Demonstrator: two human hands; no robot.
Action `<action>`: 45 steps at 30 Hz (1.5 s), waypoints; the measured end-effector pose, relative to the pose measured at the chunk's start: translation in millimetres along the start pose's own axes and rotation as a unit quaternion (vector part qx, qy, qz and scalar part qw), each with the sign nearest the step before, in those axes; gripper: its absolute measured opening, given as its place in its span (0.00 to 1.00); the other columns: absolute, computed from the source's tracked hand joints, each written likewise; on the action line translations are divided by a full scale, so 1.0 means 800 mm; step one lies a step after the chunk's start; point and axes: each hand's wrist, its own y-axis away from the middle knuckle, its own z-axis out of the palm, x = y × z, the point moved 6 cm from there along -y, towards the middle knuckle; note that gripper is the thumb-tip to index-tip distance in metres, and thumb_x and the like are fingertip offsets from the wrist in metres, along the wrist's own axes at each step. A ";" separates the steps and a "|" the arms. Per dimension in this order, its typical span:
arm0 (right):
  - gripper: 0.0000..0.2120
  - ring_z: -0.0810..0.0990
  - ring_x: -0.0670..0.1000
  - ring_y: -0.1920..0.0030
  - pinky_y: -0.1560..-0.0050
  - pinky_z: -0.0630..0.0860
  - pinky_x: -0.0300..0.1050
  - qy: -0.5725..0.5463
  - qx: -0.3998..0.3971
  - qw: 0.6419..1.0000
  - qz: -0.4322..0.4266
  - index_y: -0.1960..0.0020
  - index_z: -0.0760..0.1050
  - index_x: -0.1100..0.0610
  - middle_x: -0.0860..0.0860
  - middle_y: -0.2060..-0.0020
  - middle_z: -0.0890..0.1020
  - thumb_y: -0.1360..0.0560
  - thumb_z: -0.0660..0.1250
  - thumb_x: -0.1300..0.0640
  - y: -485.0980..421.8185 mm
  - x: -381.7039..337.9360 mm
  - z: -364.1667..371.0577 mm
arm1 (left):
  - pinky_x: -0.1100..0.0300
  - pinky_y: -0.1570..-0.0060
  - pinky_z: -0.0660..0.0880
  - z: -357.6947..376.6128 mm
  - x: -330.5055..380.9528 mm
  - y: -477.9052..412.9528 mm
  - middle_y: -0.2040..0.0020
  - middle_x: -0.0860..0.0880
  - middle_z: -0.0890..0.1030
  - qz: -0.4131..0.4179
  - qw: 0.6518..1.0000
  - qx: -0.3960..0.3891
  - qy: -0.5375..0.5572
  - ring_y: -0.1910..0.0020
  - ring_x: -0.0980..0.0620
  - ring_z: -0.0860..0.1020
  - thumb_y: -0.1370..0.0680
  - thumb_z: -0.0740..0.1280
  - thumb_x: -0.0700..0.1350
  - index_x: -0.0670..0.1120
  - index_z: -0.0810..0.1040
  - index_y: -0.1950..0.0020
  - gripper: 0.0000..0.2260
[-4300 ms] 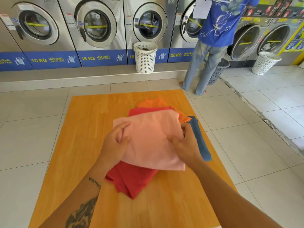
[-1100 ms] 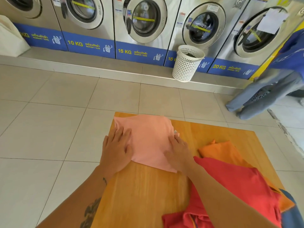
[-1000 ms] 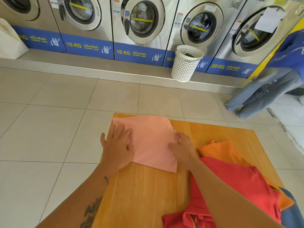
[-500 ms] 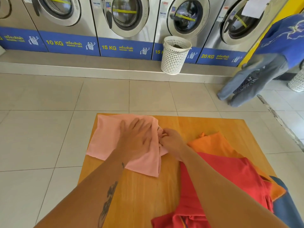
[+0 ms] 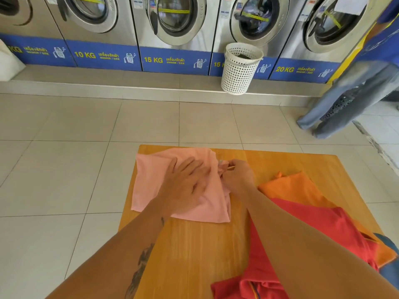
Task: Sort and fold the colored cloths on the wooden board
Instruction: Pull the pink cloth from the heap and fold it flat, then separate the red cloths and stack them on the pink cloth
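Observation:
A pink cloth (image 5: 151,182) lies at the far left corner of the wooden board (image 5: 194,251), its left edge hanging over onto the tiles. My left hand (image 5: 185,186) presses flat on its middle, fingers spread. My right hand (image 5: 236,176) pinches the cloth's bunched right edge. To the right a red cloth (image 5: 313,229) lies crumpled on top of an orange cloth (image 5: 295,188), with a blue cloth (image 5: 388,270) showing at the right edge of the view.
The board lies on a tiled floor. A white perforated basket (image 5: 239,70) stands on the step before a row of washing machines (image 5: 172,20). A person in jeans (image 5: 349,98) stands at the far right.
The pink cloth was lifted off the pile and laid at the board's far left corner. In the last second my left hand slid onto its middle and my right hand gathered its right edge.

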 end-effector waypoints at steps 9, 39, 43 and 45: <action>0.27 0.52 0.58 0.22 0.26 0.53 0.65 0.380 -0.059 0.877 -0.289 0.21 0.54 0.47 0.52 0.20 0.54 0.19 0.47 0.45 0.046 -0.009 0.038 | 0.37 0.30 0.57 -0.032 -0.088 0.049 0.28 0.48 0.66 -0.192 0.974 0.121 -0.019 0.27 0.43 0.62 0.21 0.50 0.51 0.53 0.67 0.31 0.19; 0.25 0.59 0.54 0.23 0.26 0.56 0.61 0.295 -0.052 0.925 -0.236 0.27 0.68 0.42 0.51 0.24 0.64 0.24 0.61 0.52 0.241 0.167 -0.197 | 0.48 0.37 0.72 0.041 0.265 0.188 0.35 0.51 0.77 -0.261 0.942 -0.020 0.209 0.36 0.47 0.75 0.22 0.63 0.53 0.53 0.68 0.27 0.23; 0.26 0.63 0.60 0.26 0.27 0.61 0.58 0.218 -0.050 0.960 -0.170 0.26 0.66 0.44 0.56 0.25 0.65 0.24 0.62 0.52 0.243 0.198 -0.234 | 0.61 0.35 0.67 0.017 0.289 0.186 0.34 0.51 0.76 -0.238 0.922 0.068 0.298 0.34 0.50 0.73 0.22 0.62 0.38 0.51 0.73 0.30 0.20; 0.29 0.65 0.63 0.28 0.29 0.65 0.60 0.222 -0.053 0.962 -0.151 0.25 0.65 0.44 0.56 0.26 0.66 0.26 0.63 0.51 0.244 0.208 -0.243 | 0.64 0.37 0.65 0.003 0.302 0.189 0.36 0.52 0.76 -0.216 0.922 0.104 0.303 0.36 0.54 0.73 0.23 0.60 0.33 0.51 0.75 0.33 0.22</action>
